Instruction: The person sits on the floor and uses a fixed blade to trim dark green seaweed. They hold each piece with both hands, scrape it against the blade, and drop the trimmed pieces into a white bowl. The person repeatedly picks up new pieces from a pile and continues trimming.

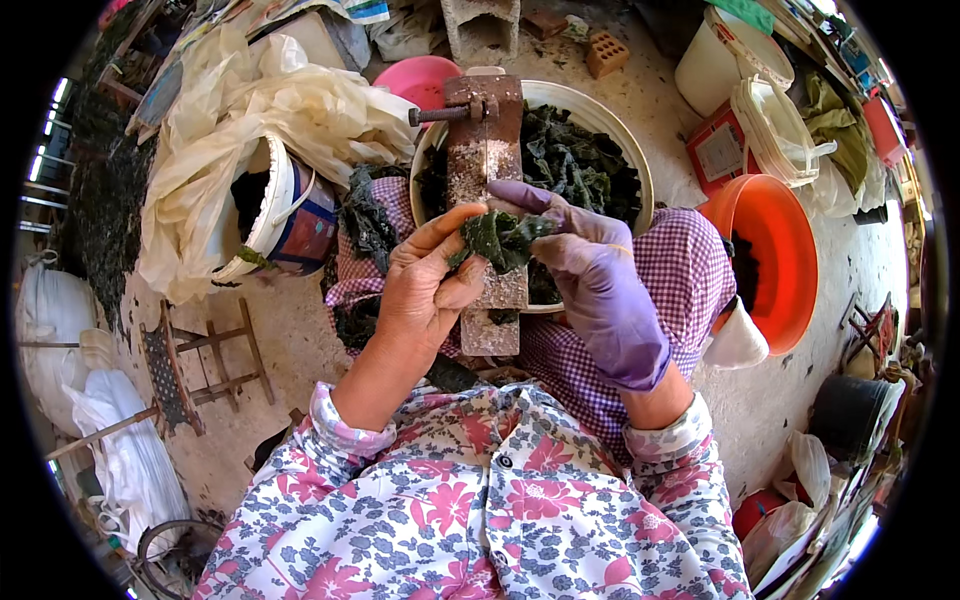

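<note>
A crumpled piece of dark green seaweed (496,241) is held between my two hands. My bare left hand (431,274) pinches its left side with thumb and forefinger. My right hand (600,292), in a purple rubber glove, grips the right side. Just beneath them lies a narrow wooden board (487,154), crusted with white grains and carrying a metal bolt (442,114) at its far end. This board spans a round white tub (643,169) that holds a heap of dark seaweed (581,154). More seaweed (367,217) hangs over my left knee.
To the left, a tipped bucket (304,217) lies against cream plastic sheeting (225,112). An orange bucket (787,262) leans at my right. Beyond the tub are a pink basin (420,79), a concrete block (484,30) and a holed brick (606,54). A small wooden stool (217,360) lies on the floor.
</note>
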Tool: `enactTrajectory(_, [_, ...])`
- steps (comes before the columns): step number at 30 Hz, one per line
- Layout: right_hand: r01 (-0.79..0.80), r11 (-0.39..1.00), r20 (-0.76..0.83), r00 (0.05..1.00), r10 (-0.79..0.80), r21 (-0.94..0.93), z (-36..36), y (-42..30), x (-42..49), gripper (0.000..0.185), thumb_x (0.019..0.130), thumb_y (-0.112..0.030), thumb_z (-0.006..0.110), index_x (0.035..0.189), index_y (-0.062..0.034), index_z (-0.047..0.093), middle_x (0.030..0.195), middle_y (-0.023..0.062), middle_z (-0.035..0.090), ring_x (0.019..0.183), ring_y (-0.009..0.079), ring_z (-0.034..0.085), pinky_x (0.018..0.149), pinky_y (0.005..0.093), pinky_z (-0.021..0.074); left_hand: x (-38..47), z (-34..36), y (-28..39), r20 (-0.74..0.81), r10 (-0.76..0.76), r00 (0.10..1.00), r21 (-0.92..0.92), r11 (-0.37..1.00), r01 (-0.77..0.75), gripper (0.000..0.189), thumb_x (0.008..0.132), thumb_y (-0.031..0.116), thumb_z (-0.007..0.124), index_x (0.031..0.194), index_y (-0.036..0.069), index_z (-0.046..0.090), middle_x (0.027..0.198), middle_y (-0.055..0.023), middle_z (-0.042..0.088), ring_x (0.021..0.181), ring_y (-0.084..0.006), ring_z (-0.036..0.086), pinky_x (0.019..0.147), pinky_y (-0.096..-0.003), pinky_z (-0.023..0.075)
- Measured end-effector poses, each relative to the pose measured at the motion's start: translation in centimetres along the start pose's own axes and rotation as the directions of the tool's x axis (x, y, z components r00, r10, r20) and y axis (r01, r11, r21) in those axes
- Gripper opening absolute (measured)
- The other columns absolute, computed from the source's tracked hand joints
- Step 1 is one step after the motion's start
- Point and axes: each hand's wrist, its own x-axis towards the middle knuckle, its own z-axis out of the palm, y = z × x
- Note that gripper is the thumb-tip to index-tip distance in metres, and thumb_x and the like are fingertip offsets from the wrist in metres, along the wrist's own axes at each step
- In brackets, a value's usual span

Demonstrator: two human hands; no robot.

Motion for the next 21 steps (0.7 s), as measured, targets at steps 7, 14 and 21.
enactTrajectory(7, [0.054, 0.998, -0.019, 0.998, -0.055, -0.009, 0.2, -1.0, -0.8, 0.040, 0.074, 0.005, 0.049, 0.114, 0.0106, 0.048, 0.104, 0.0135, 0.059, 0.094, 0.0151, 0.058, 0.084, 0.0242, 0.0449, -2.5, -1.4, 2.2, -0.270, 0.031, 0.962, 0.295, 0.954, 0.052, 0.022, 0.084, 0.009, 0.057, 0.103, 0.000, 0.060, 0.081, -0.0041, 0.063, 0.040, -0.0007, 0.038, 0.036, -0.0144, 0.0342])
enactTrajectory(14, [0.014, 1.000, 0.061, 0.998, -0.013, -0.014, 1.9, -2.7, -1.4, 0.044, 0.074, 0.000, 0.054, 0.115, 0.0122, 0.045, 0.103, 0.0156, 0.060, 0.095, 0.0169, 0.059, 0.088, 0.0257, 0.0435, 0.4, 1.4, 3.6, 0.460, 0.119, 0.880, 0.873, 0.119, -0.473, 0.040, 0.075, 0.021, 0.069, 0.104, -0.005, 0.059, 0.096, -0.0104, 0.061, 0.090, -0.0143, 0.057, 0.076, -0.0275, 0.0468])
enactTrajectory(21, [0.154, 0.922, -0.007, 0.986, -0.167, -0.356, -0.1, -3.6, -2.7, 0.029, 0.077, 0.002, 0.048, 0.105, 0.0046, 0.056, 0.100, 0.0102, 0.061, 0.085, 0.0122, 0.057, 0.080, 0.0228, 0.0441, -0.7, 3.1, 3.7, 0.114, 0.026, 0.993, 0.968, 0.220, -0.117, 0.023, 0.072, 0.010, 0.070, 0.089, -0.003, 0.061, 0.071, -0.0050, 0.063, 0.062, -0.0067, 0.055, 0.058, -0.0225, 0.0456])
